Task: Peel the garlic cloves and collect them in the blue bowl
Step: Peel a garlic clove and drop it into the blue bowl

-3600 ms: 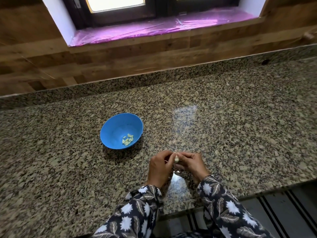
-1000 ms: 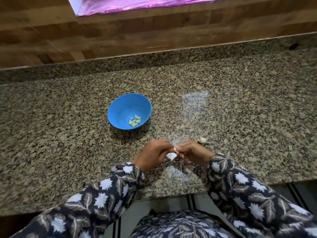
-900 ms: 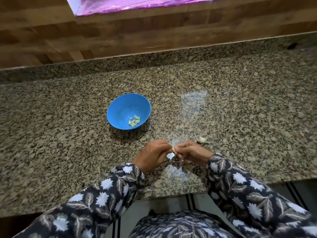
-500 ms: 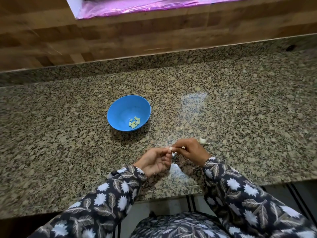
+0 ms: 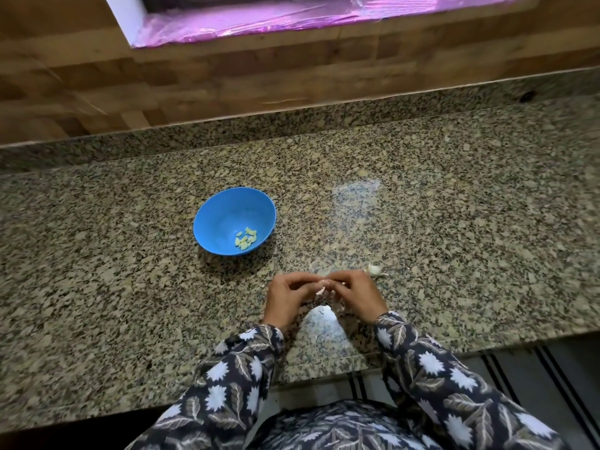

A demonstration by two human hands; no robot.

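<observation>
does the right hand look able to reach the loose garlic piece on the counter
Probably yes: the garlic piece lies just beyond the right hand on bare counter, nothing between. That hand and the left hand are pinching a clove, though, so it is busy.

Light was dim and soft, from the pink-glowing window sill (image 5: 324, 17) above. A pale glare patch lay on the table (image 5: 130, 287). The blue bowl (image 5: 224, 212) cast a soft near-side shadow. Frame edges curved, with the corners slightly smeared.
</observation>
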